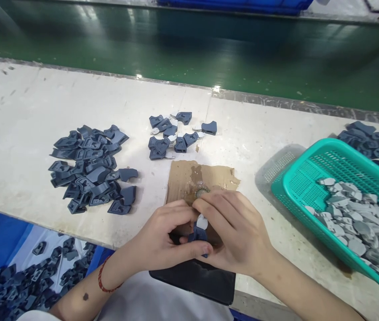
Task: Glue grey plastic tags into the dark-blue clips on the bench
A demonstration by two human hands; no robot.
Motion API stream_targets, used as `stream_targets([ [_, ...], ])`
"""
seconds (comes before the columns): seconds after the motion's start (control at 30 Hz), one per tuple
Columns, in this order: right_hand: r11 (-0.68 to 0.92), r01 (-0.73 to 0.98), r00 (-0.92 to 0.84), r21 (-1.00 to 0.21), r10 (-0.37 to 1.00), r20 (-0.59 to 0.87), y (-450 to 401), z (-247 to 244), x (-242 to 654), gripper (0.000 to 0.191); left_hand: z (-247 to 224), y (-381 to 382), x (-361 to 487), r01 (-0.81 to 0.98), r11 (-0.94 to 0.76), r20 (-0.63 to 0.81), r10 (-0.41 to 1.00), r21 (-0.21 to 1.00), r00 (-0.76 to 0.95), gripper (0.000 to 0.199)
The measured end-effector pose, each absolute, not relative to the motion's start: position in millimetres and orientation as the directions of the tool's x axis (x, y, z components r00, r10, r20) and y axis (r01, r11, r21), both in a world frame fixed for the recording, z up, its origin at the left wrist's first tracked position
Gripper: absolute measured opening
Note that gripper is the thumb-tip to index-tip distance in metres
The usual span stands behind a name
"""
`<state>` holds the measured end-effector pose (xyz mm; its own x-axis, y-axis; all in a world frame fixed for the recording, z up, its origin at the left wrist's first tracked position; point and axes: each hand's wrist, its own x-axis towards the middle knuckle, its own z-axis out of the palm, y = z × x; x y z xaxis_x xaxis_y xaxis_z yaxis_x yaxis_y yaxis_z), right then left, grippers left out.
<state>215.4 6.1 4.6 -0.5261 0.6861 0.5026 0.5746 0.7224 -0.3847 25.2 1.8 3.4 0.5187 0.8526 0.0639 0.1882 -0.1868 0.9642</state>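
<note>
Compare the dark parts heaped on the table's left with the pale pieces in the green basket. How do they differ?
The dark parts are blue-grey; the pale pieces are light grey. The dark parts lie on the table; the pale pieces lie inside the green basket. The dark parts look angular; the pale pieces, more rounded. Both form heaps.

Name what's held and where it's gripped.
A dark blue piece with a pale part: the left hand lays its thumb across the blue end; the right hand is at the pale end, contact hidden.
</note>
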Motion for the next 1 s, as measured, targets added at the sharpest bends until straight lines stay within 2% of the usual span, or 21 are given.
stream_targets([
  [0.17,0.714,0.541,-0.491,-0.445,0.698,0.522,3.8,0.7,214.2,0.024,6.1,2.4,24.8,0.189,-0.169,0.044,0.846,0.967,0.532,0.043],
  [0.63,0.710,0.526,-0.492,-0.467,0.703,0.514,3.6,-1.8,213.2,0.026,8.4,3.4,25.0,0.183,-0.141,0.023,0.848,0.973,0.529,0.048],
  [1.0,0.720,0.488,-0.473,-0.493,0.693,0.544,4.2,-0.4,212.6,0.020,9.1,4.1,28.2,0.101,-0.197,0.107,0.818,0.975,0.565,0.049],
])
